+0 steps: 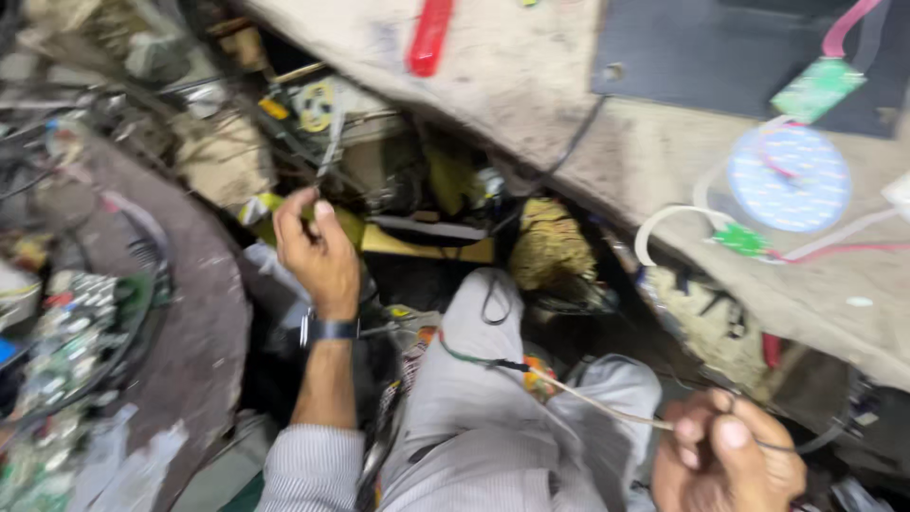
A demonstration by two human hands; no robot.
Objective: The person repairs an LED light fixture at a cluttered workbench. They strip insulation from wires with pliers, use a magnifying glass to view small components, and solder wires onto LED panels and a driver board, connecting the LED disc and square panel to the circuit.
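The left hand (318, 248) reaches forward, arm outstretched with a dark watch (332, 329) at the wrist, fingers curled into the clutter under the bench; what they grip is too blurred to tell. The right hand (725, 460) sits low by the knee, thumb and fingers pinched shut on a thin pale wire (588, 399). The wire runs leftward from that pinch across the grey-trousered leg (479, 379). Beyond the right hand, on the bench (531, 76), lies a round white LED board (790, 177); a red tool handle (429, 36) lies farther off.
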